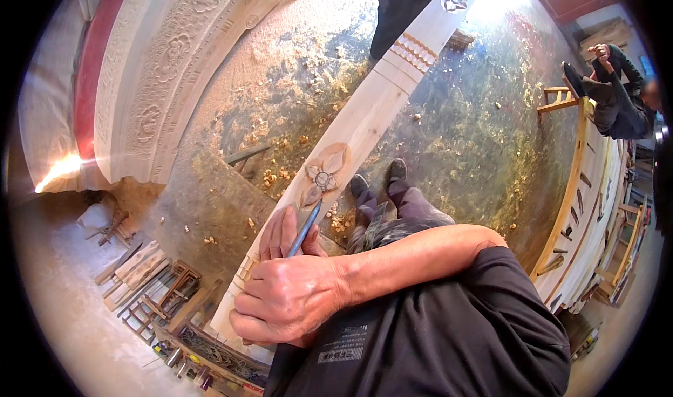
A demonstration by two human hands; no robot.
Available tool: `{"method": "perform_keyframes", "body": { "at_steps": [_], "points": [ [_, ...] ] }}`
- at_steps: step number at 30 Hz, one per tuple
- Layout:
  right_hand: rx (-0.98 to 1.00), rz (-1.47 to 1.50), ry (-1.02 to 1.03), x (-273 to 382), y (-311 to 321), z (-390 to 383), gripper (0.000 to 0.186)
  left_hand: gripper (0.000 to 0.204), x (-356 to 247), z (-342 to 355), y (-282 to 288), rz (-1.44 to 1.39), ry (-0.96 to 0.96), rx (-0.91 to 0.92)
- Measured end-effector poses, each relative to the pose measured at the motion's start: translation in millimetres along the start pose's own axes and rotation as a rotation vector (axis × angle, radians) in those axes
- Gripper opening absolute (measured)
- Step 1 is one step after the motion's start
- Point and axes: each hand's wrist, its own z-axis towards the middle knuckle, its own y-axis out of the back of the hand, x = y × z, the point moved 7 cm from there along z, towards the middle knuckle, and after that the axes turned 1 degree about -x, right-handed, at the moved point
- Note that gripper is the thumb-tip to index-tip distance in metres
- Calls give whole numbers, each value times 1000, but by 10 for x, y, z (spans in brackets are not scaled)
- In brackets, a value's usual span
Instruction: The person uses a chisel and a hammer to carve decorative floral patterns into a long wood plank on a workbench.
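A long pale wooden board (378,110) runs diagonally through the head view, with a carved four-petal flower (322,176) near its middle and more carving toward its far end. My right hand (287,299) is closed on a blue metal chisel (308,225), whose tip sits at the flower's lower petal. My left hand (280,232) lies partly behind the right one, its fingertips on the board and closed around the chisel's shaft; much of it is hidden.
Large carved pale panels (161,60) stand at left. A co-worker (617,96) sits at upper right by a wooden bench (561,222) holding tools. Stacked timber (140,271) and hand tools (175,358) lie at lower left, shavings on the floor (463,159).
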Motion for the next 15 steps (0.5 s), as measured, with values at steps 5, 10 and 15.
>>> {"method": "perform_keyframes", "body": {
  "at_steps": [5, 10, 15],
  "points": [
    [130, -50, -46, -45, -76, -21, 31, 40, 59, -36, -87, -22, -66, 27],
    [217, 151, -71, -71, -33, -12, 37, 38, 114, -101, -78, -8, -31, 26],
    [295, 288, -52, -116, 5, -3, 58, 36, 96, -35, -127, -5, 30, 52]
  ]
}}
